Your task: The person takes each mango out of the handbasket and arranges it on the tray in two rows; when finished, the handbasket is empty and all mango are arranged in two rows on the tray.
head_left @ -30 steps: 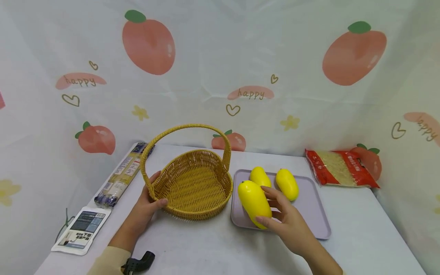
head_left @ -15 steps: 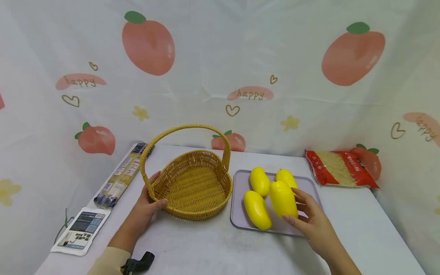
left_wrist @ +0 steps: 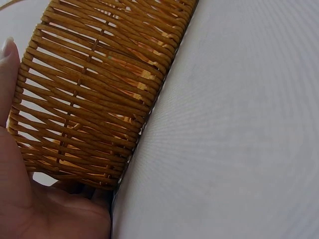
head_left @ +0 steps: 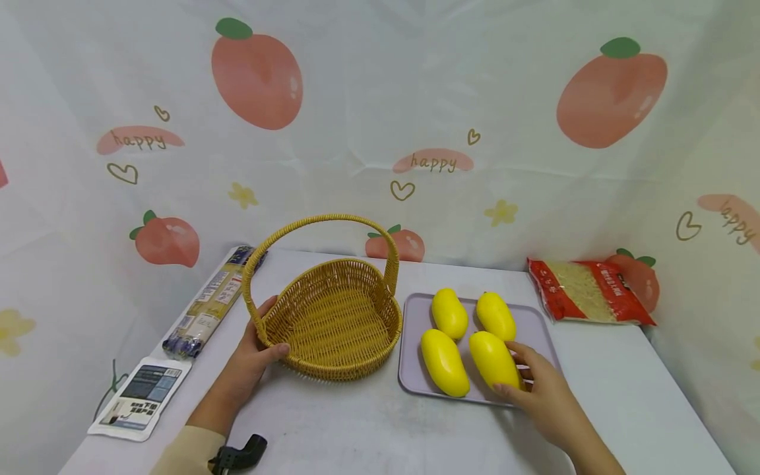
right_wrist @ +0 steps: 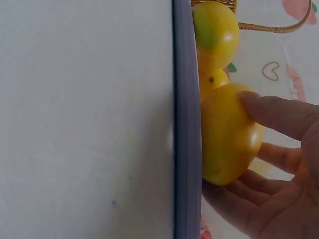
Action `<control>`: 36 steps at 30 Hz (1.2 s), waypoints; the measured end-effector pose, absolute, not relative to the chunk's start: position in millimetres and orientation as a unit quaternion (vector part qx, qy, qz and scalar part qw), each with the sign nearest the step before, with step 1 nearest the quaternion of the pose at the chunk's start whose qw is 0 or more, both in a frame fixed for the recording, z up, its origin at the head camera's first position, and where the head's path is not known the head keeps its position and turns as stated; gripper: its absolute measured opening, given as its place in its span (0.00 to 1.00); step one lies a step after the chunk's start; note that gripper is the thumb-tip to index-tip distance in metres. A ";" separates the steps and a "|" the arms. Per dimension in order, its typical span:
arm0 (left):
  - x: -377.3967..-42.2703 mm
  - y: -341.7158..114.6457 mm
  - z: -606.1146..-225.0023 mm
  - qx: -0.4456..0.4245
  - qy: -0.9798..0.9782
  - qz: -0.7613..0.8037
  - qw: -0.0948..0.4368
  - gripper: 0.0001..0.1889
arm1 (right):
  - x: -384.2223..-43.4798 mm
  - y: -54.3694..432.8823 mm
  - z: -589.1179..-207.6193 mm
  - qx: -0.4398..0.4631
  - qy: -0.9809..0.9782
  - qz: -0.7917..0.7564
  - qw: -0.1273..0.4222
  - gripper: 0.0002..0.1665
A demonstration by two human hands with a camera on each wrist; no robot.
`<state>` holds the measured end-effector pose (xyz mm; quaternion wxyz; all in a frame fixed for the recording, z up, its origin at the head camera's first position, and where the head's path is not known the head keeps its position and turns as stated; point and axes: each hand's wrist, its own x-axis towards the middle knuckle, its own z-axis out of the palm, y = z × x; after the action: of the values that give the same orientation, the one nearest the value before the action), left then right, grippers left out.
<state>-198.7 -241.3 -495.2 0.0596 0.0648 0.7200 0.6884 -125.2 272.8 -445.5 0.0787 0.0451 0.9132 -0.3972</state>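
My left hand (head_left: 249,361) grips the left side of a yellow woven basket (head_left: 341,326) with a tall hoop handle. Its thumb lies over the rim, and in the left wrist view the palm is against the basket's woven wall (left_wrist: 84,94). At the right, my right hand (head_left: 545,392) holds a yellow mango (head_left: 493,358) at the front right of a pale purple tray (head_left: 541,326). Thumb and fingers curl round this mango (right_wrist: 229,134) in the right wrist view. Three other mangoes lie on the tray: front left (head_left: 444,363), back left (head_left: 449,315) and back right (head_left: 495,316).
A long packet of noodles (head_left: 210,303) lies along the left edge, with a white printed pouch (head_left: 141,399) in front of it. Behind the tray, to the right, is a red bag (head_left: 588,290) with pale contents. A fruit-print curtain (head_left: 356,99) closes off the back.
My right hand let go of one mango at the tray's front left between the first two frames and carried another rightwards. That one is now lowered to the front right. The left hand stayed still.
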 end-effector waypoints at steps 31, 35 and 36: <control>-195.9 -239.1 -492.1 0.077 0.719 0.689 0.054 0.51 | -123.8 269.5 -443.9 0.088 0.923 -0.361 0.099 0.52; -196.2 -239.7 -493.3 0.078 0.720 0.688 0.054 0.51 | -124.8 270.4 -446.3 0.089 0.924 -0.359 0.100 0.53; -196.3 -239.9 -493.8 0.077 0.720 0.687 0.054 0.51 | -124.8 270.0 -446.3 0.091 0.923 -0.359 0.099 0.52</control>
<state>-196.3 -239.9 -493.8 0.0539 0.0774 0.7203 0.6872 -124.8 270.0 -446.3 0.0990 0.0913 0.9235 -0.3593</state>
